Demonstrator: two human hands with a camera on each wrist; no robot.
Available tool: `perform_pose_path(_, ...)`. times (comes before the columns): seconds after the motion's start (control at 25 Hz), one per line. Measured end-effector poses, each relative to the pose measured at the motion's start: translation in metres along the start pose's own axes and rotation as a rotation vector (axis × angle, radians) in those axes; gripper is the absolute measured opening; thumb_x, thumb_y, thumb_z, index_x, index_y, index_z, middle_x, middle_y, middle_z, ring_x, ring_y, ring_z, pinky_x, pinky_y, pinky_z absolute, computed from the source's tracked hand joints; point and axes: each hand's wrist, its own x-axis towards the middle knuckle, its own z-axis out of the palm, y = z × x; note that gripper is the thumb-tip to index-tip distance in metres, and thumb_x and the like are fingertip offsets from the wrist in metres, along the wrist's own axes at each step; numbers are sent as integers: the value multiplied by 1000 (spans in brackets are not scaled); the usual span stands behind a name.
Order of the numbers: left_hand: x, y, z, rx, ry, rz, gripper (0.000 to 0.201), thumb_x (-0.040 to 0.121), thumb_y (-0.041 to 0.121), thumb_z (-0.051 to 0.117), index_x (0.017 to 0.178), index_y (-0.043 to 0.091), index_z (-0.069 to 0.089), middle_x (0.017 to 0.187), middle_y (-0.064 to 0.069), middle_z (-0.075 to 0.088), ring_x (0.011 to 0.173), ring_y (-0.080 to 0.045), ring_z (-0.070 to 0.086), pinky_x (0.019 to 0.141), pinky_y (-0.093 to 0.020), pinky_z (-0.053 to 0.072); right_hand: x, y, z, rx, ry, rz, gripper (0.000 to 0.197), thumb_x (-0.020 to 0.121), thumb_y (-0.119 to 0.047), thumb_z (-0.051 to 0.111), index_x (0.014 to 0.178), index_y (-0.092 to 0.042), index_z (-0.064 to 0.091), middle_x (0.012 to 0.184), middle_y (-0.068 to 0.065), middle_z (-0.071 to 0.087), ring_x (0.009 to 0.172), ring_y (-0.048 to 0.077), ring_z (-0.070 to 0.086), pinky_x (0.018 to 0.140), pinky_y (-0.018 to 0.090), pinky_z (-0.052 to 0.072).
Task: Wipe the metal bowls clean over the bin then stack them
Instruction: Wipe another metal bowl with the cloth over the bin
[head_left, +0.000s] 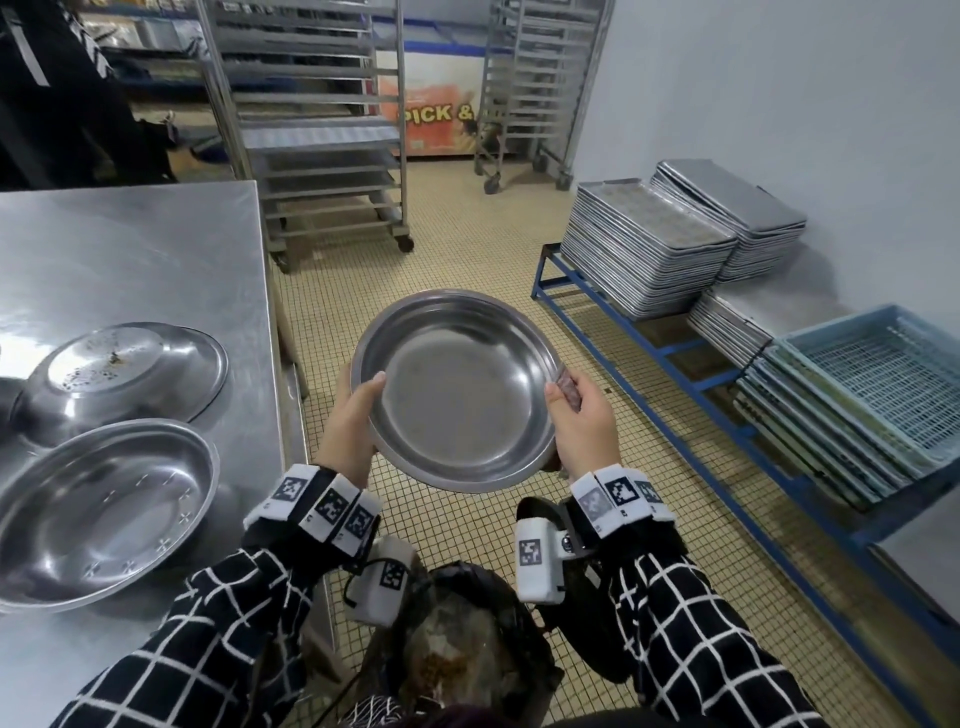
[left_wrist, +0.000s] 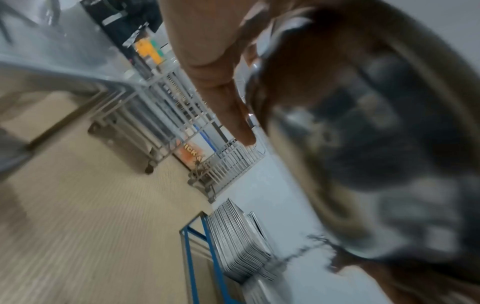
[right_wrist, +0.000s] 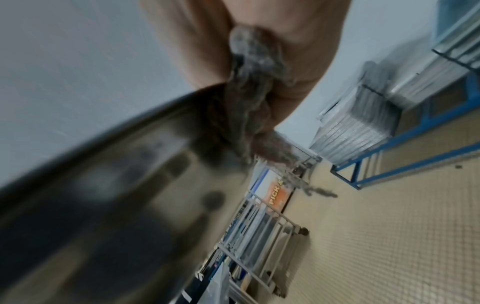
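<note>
I hold a round metal bowl level over the floor, just beyond the bin. My left hand grips its left rim, thumb on the inside. My right hand grips the right rim and also pinches a grey wiping cloth against it. The cloth hangs from the right hand beside the bowl's underside. The left wrist view shows the bowl's blurred underside. On the steel table at the left lie an upright bowl and an upturned, soiled bowl.
Wheeled tray racks stand ahead. A blue low rack at the right carries stacked baking trays and blue plastic crates. Yellow tiled floor lies between. A person in dark clothing stands beyond the table.
</note>
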Motion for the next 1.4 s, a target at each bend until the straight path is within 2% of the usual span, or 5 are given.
perform_pose_path(0.28,3,28,-25,-14,-90,-285,29,83,31,60,96,8,70,84,-16,65,71,-30,60,77,-42,48,4,-26,-10,-77,-195,-85,21,96,-22,55,110,-37,54,95,-21,63,87,-10,58,70,7,45)
perform_pose_path(0.64,-4,8,2,288,164,-32,21,93,23,44,94,8,59,94,-9,58,87,-22,56,83,-24,48,-10,-20,19,48,69,42,37,97,-25,52,134,-18,48,110,-13,56,96,2,54,68,6,38)
perform_pose_path(0.96,-1,33,-25,-61,-217,-163,35,86,37,52,103,14,71,90,-13,65,85,-32,60,84,-45,49,10,-36,-17,-82,-256,-73,20,95,-27,55,113,-35,57,100,-15,65,94,1,61,80,18,48)
perform_pose_path(1.16,4,39,-10,66,35,-212,26,88,27,54,90,6,67,67,-7,65,65,-26,60,66,-33,49,5,-27,-12,62,-159,-23,25,96,-26,54,117,-41,54,108,-12,68,96,7,66,82,26,54)
perform_pose_path(1.4,-11,11,26,226,175,57,30,95,32,42,120,24,56,107,3,63,104,-16,59,95,-38,46,-3,-23,7,124,96,-10,43,97,-25,52,139,-21,46,127,-13,54,112,0,51,79,3,41)
